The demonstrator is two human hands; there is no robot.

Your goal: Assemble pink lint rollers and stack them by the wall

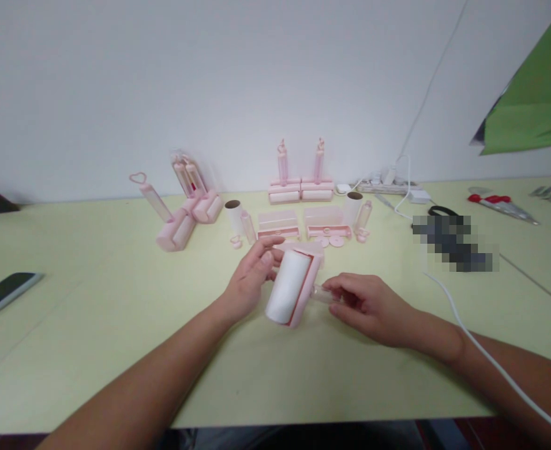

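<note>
Lint roller [297, 289], in the head view, is held tilted over the table [116, 350], at five o'clock from centre. At its ten o'clock, the left hand [251, 275] curls around its upper end; at three, the right hand [367, 307] pinches the clear handle [322, 295]. Sideways pressure could skew the handle; a slack left grip could drop the white roll [285, 287].

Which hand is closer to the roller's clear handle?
Right. The right hand is at the clear handle; the left hand is farther away, on the other side of the white roll.
</note>
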